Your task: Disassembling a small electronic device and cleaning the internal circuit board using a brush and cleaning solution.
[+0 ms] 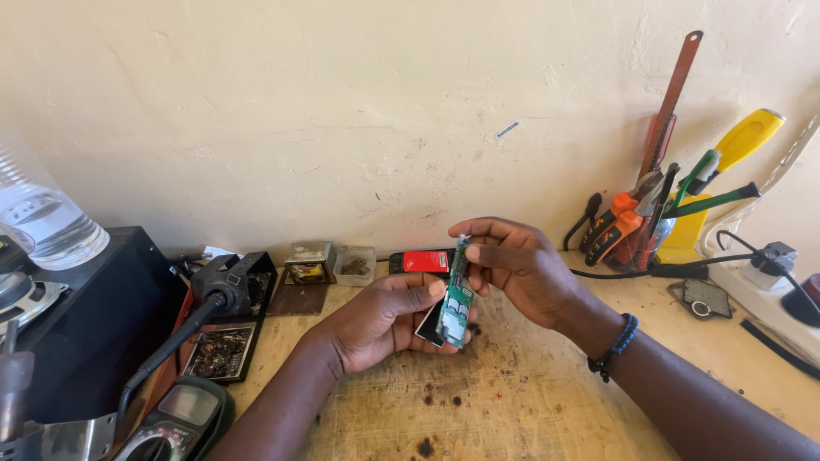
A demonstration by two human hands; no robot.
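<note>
small white label (506, 130) on the wall, grey multimeter screen (188, 403) bottom left, red-labelled black pack (424, 261) against the wall

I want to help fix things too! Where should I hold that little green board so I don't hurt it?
Probably by its long thin edges, pinching from both sides, as the left hand and right hand do now. The green circuit board stands nearly upright, narrow and flat, with small parts on its face, so fingers are likely safest on the bare edges, not the flat face.
</note>
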